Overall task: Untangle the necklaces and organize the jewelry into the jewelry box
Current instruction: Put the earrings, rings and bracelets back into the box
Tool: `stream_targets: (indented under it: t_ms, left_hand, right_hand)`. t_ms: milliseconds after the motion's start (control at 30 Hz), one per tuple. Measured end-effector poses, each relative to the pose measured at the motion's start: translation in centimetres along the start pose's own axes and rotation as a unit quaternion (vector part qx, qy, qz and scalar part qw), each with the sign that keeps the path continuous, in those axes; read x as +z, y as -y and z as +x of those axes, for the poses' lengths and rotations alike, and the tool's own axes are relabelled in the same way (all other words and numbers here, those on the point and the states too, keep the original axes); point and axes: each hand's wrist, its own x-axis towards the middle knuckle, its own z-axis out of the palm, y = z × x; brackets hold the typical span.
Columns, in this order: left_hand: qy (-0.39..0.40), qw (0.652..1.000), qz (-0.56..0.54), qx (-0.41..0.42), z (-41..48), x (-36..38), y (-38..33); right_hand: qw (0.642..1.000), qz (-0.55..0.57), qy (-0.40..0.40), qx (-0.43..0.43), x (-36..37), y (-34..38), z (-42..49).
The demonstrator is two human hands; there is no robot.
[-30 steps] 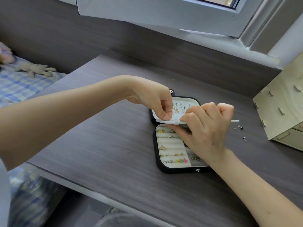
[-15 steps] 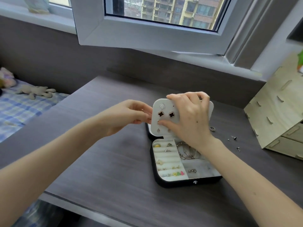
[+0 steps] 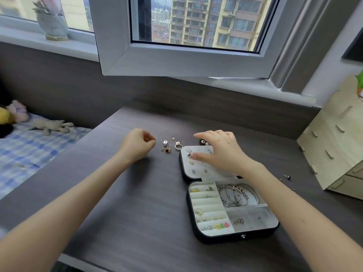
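A black jewelry box [image 3: 216, 240] lies open on the dark wood desk [image 3: 137, 203]. Its white tray holds rings, small earrings and a bundle of silver bangles [image 3: 235, 195]. The lid lies flat behind it with a white earring panel [image 3: 196, 170] facing up. My right hand [image 3: 220, 152] is spread over that panel, fingers straight, fingertips at or just above it. My left hand [image 3: 137, 146] hovers left of a small heap of loose jewelry [image 3: 170, 146], fingers loosely curled, with nothing visible in them.
A pale wooden drawer unit [image 3: 334, 144] stands at the right edge, with a few small studs [image 3: 286, 177] on the desk beside it. An open window sash [image 3: 176, 55] juts over the desk's back. A bed with plush toys [image 3: 53, 126] lies to the left.
The earring panel, held upright by both hands, now lies flat in the lid. My left hand let go and moved left toward the loose jewelry. The camera tilted up.
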Motion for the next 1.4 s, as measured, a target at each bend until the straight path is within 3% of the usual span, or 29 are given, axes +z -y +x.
stream_targets:
  t_ms: [267,733,833,900,1000,1167,1267,1400]
  left_hand:
    - [0.015,0.991,0.119,0.065,3.0,2.7,-2.5]
    - [0.079,0.963,0.235,0.108,4.9,5.2,-4.6]
    - [0.067,0.985,0.136,0.082,4.0,3.6,-5.5]
    - [0.111,0.992,-0.044,0.04,1.8,2.2,-6.7]
    - [0.233,0.949,-0.214,-0.017,-2.9,0.9,-8.4]
    - [0.332,0.89,-0.297,-0.095,-7.5,1.2,-8.3]
    - [0.363,0.855,-0.341,-0.145,-8.5,1.3,-8.1]
    - [0.381,0.834,-0.362,-0.167,-9.1,1.1,-8.1]
  right_hand:
    - [0.995,0.028,-0.092,-0.009,0.5,-0.7,-0.5]
    - [0.993,0.047,-0.104,0.012,-0.3,-1.5,-1.4]
    - [0.988,0.09,-0.124,0.017,-0.9,-1.0,-1.9]
    - [0.98,0.144,-0.136,0.008,-1.5,-0.3,-2.4]
    - [0.957,0.252,-0.143,-0.024,-2.2,1.3,-3.9]
    - [0.946,0.242,-0.195,-0.093,-1.7,2.6,-6.3]
    - [0.946,0.243,-0.19,-0.096,-1.5,2.6,-7.4]
    - [0.945,0.291,-0.141,-0.053,-2.2,3.1,-8.2]
